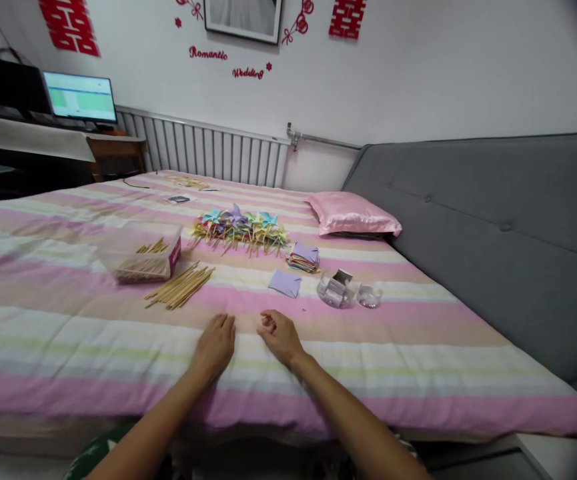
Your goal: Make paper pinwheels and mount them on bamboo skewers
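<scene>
My left hand point(217, 343) rests palm down on the striped bedspread point(248, 327), its fingers lying on the cloth with nothing visible in them. To its right, my right hand point(281, 337) lies on its side with the fingers loosely curled, and I see nothing in them. Thin wooden sticks point(181, 285) are spread beyond my left hand. A single purple paper square point(285, 283) lies past my right hand, close to a stack of coloured paper squares point(304, 257). Farther back is a heap of finished paper pinwheels point(238, 227) on sticks.
A clear plastic box point(141, 260) with more sticks stands at left. Two clear round containers, the larger point(335, 290) holding small pieces and the smaller point(369, 295), sit at right. Behind are a pink pillow point(352, 213), a grey headboard point(493, 220), a radiator point(208, 150) and a monitor point(81, 97).
</scene>
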The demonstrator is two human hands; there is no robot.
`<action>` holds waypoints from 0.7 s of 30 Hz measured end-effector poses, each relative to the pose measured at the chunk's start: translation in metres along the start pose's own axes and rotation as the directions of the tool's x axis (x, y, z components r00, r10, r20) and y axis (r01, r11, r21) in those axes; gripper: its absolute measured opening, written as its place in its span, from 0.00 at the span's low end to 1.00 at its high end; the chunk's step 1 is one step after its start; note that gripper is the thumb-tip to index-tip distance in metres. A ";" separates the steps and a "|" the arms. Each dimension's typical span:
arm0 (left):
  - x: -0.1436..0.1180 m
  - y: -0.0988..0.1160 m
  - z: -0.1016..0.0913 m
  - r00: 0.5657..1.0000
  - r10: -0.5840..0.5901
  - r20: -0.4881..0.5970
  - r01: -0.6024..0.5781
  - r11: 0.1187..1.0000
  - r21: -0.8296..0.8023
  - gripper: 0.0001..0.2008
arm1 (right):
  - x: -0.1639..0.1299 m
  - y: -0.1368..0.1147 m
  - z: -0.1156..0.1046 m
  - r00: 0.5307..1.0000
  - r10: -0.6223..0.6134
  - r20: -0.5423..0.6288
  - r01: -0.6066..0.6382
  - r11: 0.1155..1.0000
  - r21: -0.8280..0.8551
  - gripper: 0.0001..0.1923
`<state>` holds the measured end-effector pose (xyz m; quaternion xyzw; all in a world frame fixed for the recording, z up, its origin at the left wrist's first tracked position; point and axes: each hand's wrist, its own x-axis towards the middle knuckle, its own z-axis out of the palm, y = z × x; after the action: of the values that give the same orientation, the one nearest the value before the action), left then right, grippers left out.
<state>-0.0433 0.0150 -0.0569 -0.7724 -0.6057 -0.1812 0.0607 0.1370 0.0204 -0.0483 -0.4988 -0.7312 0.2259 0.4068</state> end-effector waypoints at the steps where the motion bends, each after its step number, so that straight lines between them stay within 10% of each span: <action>1: 0.003 0.001 -0.004 1.000 -0.002 0.030 0.002 1.000 0.004 0.18 | 0.002 0.001 -0.004 1.000 0.012 0.002 -0.012 1.000 -0.016 0.16; 10: 0.020 0.008 -0.021 0.992 -0.098 0.080 0.097 0.995 0.027 0.20 | 0.058 0.024 -0.046 0.988 0.105 -0.113 -0.135 0.942 -0.307 0.16; 21: 0.025 0.013 -0.012 0.985 -0.086 0.148 0.083 0.996 0.028 0.19 | 0.111 0.054 -0.028 0.980 0.197 -0.031 -0.187 0.852 -0.489 0.22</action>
<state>-0.0284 0.0305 -0.0350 -0.7566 -0.6429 -0.1185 0.0159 0.1708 0.1412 -0.0310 -0.6535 -0.7152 0.0780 0.2352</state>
